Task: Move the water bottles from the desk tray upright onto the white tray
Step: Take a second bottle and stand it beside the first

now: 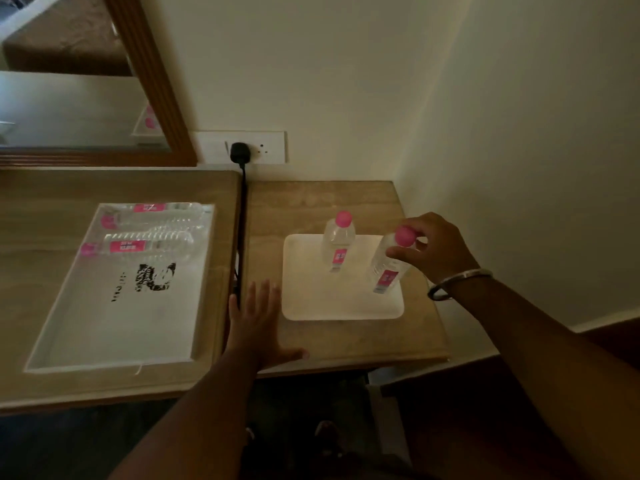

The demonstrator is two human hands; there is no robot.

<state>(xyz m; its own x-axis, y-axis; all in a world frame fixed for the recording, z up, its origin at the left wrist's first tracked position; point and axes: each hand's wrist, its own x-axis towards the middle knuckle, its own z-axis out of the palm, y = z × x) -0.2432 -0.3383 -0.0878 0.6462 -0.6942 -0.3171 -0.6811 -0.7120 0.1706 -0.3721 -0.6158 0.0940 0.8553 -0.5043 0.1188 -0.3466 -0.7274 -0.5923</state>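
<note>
The right hand (pixel 431 247) grips the second water bottle (pixel 389 263) near its pink cap, fingers closed round the neck. The bottle leans slightly, its base at the right side of the white tray (pixel 311 306) on the smaller worktop (pixel 346 341); whether the base touches the tray cannot be told. This looks like the placing step for that bottle: it needs to be brought upright and settled before the fingers let go. A first bottle (pixel 338 242) already stands upright at the tray's far edge, just left of the held one, with a clear gap between them.

The left hand (pixel 258 323) lies flat and spread, holding nothing, on the near-left part of the same worktop. Two bottles are left lying on their sides in the desk tray (pixel 104 334) to the left: a far one (pixel 156 213) and a nearer one (pixel 138 245). The next reach likely goes there. A black cable (pixel 242 220) runs down from a wall plug (pixel 239 152) in the gap between the worktops, across that path.
</note>
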